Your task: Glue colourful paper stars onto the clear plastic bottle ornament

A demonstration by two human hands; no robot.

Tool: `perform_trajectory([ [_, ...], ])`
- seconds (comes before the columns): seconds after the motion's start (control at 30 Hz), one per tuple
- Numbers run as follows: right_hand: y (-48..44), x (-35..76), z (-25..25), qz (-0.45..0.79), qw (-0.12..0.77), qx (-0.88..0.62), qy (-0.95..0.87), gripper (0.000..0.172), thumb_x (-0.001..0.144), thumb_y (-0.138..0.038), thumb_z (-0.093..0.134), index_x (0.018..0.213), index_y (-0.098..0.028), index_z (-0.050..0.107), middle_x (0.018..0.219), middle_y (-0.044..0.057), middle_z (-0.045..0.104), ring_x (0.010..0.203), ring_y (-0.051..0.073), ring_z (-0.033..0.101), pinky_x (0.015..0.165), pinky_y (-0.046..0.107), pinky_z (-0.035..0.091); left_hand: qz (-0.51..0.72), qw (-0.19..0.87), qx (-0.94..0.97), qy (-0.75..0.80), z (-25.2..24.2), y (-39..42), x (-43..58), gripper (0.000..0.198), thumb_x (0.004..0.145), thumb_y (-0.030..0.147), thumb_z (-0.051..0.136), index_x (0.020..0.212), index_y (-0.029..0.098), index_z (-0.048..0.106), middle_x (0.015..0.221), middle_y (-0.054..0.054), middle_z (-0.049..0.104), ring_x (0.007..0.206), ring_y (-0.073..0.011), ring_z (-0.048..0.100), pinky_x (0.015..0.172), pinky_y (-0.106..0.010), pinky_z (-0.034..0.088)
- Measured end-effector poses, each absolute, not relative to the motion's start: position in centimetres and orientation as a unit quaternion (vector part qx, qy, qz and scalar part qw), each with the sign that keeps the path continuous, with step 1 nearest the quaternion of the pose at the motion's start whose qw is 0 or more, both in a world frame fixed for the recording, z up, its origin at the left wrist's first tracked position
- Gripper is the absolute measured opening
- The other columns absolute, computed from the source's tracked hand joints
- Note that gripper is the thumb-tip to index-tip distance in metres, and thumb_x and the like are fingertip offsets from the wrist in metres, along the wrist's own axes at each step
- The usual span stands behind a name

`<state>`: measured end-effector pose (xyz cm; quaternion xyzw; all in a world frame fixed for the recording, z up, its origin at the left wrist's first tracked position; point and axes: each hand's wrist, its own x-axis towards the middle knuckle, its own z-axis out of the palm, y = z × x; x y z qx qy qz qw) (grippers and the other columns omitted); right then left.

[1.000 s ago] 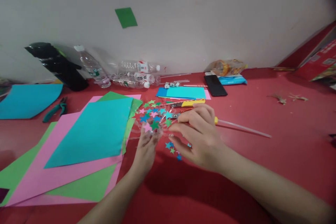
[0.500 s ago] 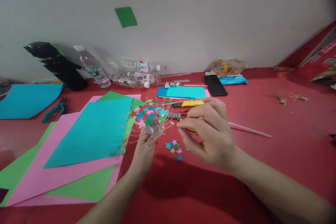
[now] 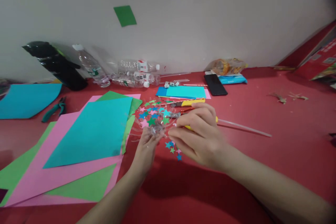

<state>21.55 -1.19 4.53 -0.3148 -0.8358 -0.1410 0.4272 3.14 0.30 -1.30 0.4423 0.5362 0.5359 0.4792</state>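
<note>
Fingers of the left hand (image 3: 145,149) clasp the base of a clear plastic piece (image 3: 157,130), its paper stars (image 3: 151,121) fanned over the table (image 3: 189,196). The right hand (image 3: 203,137) bunches its fingertips near the plastic's edge; whether they pinch anything cannot be told. Steady support below and a light touch should prevent bending. Loose stars (image 3: 172,150) and coloured sheets (image 3: 91,129) lie nearby.

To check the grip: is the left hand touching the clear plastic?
Touching: the head view shows the left hand closed against the near end of the clear plastic, holding it.
</note>
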Motion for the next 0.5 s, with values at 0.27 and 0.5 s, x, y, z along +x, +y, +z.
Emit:
perform_trajectory([
  [0.27, -1.6, 21.1, 4.4, -0.132, 0.391, -0.294, -0.862, 0.018, 0.084, -0.009, 0.061, 0.073, -0.023, 0.064, 0.081, -0.005, 0.064, 0.078, 0.012, 0.053, 0.101, 0.036, 0.038, 0.543, 0.591, 0.327, 0.499, -0.2, 0.2, 4.7, 0.026, 0.062, 0.032, 0.071, 0.085, 0.023, 0.062, 0.080, 0.000, 0.066, 0.083, -0.0188, 0.063, 0.078, -0.030, 0.049],
  [0.5, -1.7, 21.1, 4.0, -0.118, 0.389, -0.296, -0.864, 0.010, 0.083, -0.013, 0.065, 0.082, -0.023, 0.065, 0.084, -0.004, 0.066, 0.080, 0.013, 0.054, 0.101, 0.037, 0.039, 0.540, 0.518, 0.379, 0.544, -1.9, 0.7, 3.9, 0.019, 0.064, 0.030, 0.070, 0.080, 0.024, 0.066, 0.093, -0.005, 0.070, 0.097, -0.0265, 0.064, 0.082, -0.036, 0.051],
])
